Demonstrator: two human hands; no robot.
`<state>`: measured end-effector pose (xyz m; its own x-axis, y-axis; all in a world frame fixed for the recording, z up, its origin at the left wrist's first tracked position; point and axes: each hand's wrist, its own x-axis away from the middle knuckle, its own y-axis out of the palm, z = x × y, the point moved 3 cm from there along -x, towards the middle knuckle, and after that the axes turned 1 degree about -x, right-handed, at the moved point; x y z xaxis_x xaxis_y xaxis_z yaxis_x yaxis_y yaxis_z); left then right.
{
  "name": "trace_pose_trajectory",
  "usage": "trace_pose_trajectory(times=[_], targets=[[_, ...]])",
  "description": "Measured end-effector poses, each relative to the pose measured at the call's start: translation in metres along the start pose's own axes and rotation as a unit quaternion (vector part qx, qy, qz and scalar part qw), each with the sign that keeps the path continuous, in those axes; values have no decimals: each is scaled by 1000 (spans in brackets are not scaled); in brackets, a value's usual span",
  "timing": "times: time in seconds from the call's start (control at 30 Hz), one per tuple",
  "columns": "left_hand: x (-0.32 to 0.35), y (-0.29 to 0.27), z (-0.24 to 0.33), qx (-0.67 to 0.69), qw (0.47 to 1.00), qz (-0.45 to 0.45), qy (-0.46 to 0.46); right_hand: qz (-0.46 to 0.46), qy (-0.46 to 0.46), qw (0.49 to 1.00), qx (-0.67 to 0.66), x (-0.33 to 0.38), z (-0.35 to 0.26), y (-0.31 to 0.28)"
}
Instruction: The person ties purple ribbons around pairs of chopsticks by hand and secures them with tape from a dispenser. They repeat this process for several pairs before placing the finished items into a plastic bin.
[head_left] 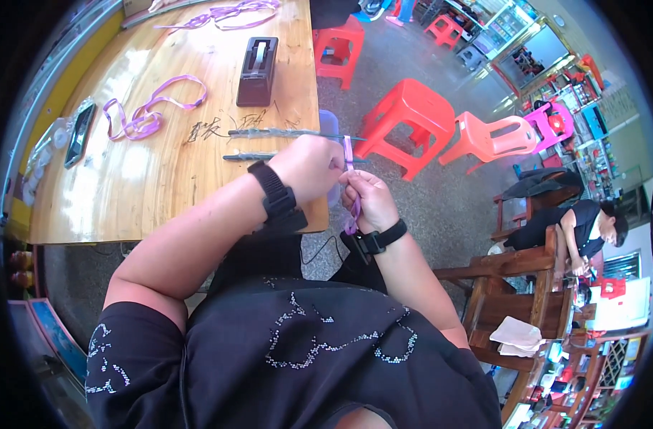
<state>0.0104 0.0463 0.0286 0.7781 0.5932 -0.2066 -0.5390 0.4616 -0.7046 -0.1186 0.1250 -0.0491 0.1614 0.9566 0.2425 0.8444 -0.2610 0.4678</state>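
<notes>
Two thin dark rods (pixel 269 133) are held down with clear tape and stick out past the table's right edge. A narrow purple ribbon (pixel 349 149) loops round the far rod, beyond the edge. My left hand (pixel 311 166), curled closed, is over the near rod and against the ribbon; its fingertips are mostly hidden. My right hand (pixel 373 200) pinches the same ribbon just below, and a purple tail hangs under its fingers. The two hands almost touch. Black bands circle both wrists.
On the wooden table (pixel 190 171) are a black tape dispenser (pixel 258 71), loose purple ribbons (pixel 144 118) and a phone (pixel 80 136). A pale plastic bin (pixel 328 121) stands beside the edge. Red stools (pixel 411 121) are to the right; another person (pixel 584 229) sits farther off.
</notes>
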Motion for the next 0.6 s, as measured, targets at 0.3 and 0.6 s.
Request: trace_pose_trajectory(times=[0.3, 0.6], targets=[[-22, 9, 3, -38, 981, -45, 183, 62, -4, 996, 62, 11, -21, 2], [-28, 15, 8, -67, 966, -30, 246, -11, 5, 994, 108, 32, -44, 11]])
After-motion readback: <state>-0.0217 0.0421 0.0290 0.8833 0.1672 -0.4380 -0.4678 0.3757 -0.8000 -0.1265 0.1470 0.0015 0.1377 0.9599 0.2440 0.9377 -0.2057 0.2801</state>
